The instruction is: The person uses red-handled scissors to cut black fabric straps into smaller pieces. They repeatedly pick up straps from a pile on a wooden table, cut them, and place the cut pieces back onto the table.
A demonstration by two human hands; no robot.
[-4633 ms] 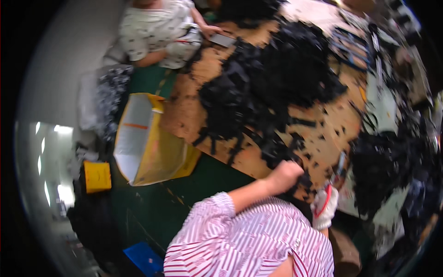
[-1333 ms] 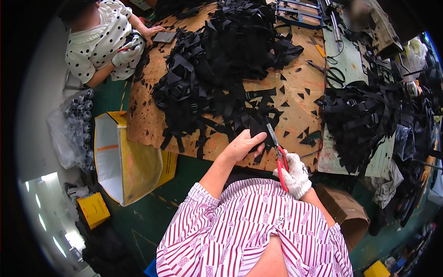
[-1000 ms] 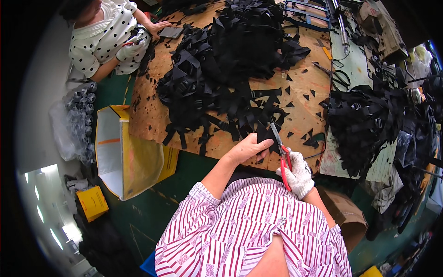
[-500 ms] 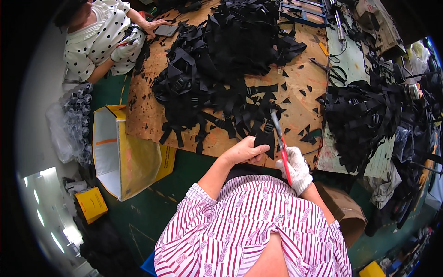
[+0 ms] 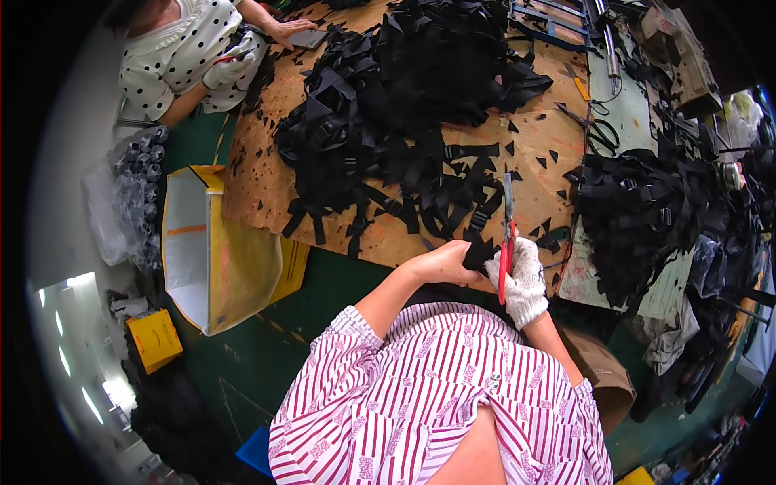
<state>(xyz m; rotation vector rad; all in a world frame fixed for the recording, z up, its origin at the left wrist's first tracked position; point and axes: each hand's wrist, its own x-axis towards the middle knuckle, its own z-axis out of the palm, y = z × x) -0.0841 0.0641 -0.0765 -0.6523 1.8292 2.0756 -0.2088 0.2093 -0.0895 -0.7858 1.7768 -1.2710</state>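
My left hand (image 5: 447, 263) pinches a piece of black fabric (image 5: 477, 254) at the front edge of the wooden board (image 5: 368, 255). My right hand (image 5: 522, 275), in a white knit glove, is closed on a red-handled cutting tool (image 5: 507, 242), whose long metal end points upward and away from me, just right of the fabric. Beyond both hands lies a big tangled heap of black straps (image 5: 436, 69) with buckles, with small black offcuts scattered around it.
A co-worker (image 5: 186, 61) in a dotted top is at the upper left. A yellow open bag (image 5: 204, 250) stands left of the board. At right are another strap pile (image 5: 634, 222), scissors (image 5: 602, 133) and a pale panel (image 5: 578, 287). A cardboard box (image 5: 606, 388) sits below.
The cutting tool has risen and turned more upright, pointing away from me. My left hand has shifted slightly right with the fabric, its thumb now lower.
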